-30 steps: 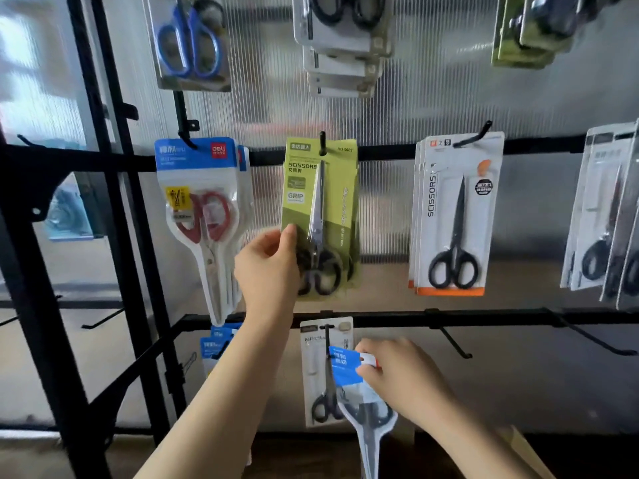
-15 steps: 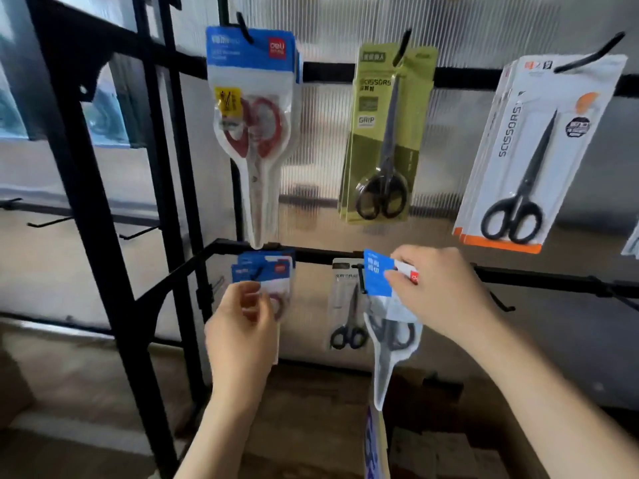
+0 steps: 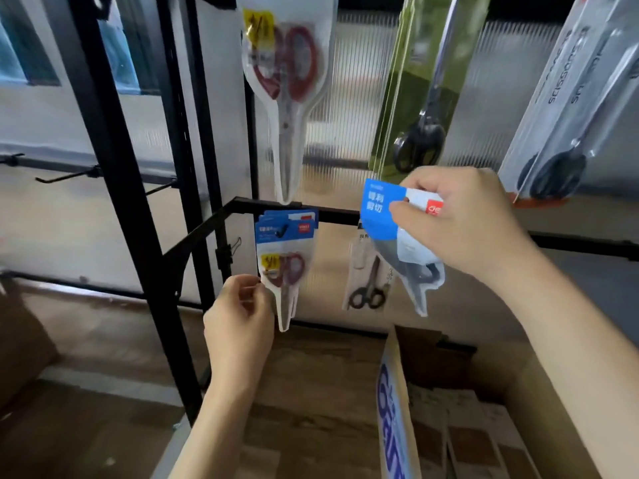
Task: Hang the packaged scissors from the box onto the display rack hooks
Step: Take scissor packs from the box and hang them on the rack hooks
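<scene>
The blue-topped clear plastic pack of scissors (image 3: 397, 236) hangs pinched by its header in my right hand (image 3: 460, 219), just in front of the black rack's lower bar (image 3: 332, 216). My left hand (image 3: 238, 316) pinches the edge of the red-handled scissors packs (image 3: 285, 267) hanging to the left, above the open cardboard box (image 3: 484, 409).

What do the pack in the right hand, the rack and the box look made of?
Pack: glossy blue printed card on a clear plastic pouch, seemingly; it shines and shows dark handles. Rack: black-coated metal, judging by thin rigid bars. Box: matte brown cardboard with folded flaps.
</scene>
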The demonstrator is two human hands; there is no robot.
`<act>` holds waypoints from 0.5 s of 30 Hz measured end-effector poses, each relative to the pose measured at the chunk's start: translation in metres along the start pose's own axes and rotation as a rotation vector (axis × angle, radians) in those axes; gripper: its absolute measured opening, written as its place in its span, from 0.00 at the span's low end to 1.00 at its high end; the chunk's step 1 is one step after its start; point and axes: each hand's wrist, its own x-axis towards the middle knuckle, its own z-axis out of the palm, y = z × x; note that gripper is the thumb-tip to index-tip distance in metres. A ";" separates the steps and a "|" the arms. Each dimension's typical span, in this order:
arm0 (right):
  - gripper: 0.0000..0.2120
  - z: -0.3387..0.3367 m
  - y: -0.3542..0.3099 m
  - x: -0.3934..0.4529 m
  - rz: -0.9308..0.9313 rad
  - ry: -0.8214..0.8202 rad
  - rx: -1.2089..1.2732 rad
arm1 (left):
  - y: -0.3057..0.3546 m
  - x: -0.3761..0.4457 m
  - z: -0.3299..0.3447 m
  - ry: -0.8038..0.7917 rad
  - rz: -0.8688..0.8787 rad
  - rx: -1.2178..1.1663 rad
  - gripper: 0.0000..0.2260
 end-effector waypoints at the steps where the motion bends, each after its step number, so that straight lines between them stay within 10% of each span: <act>1: 0.05 0.004 -0.004 0.000 -0.011 -0.028 0.031 | -0.001 0.001 -0.001 0.000 -0.005 0.003 0.03; 15: 0.14 0.131 -0.030 0.018 0.061 -0.475 0.276 | -0.025 0.016 -0.034 0.064 -0.037 0.042 0.07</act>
